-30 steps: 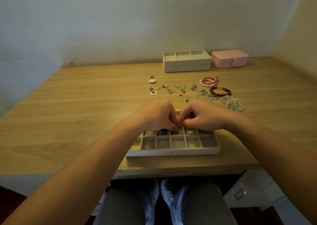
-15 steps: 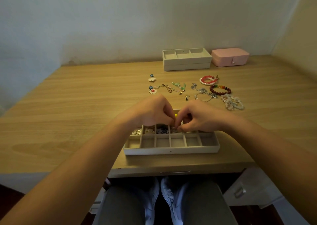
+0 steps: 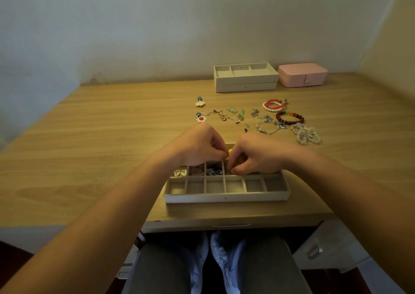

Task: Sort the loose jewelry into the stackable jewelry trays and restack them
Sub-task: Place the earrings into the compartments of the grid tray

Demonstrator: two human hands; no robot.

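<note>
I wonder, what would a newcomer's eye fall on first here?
The left hand and right hand meet over the near divided tray, fingers curled round a small yellow piece. Beyond them loose bracelets and charms lie scattered on the desk, with stacked trays and a pink box by the wall.

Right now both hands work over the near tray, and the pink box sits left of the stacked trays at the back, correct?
Not quite: the head view shows the pink box to the right of the stacked trays, not left. The left hand and right hand do work over the near tray.
</note>
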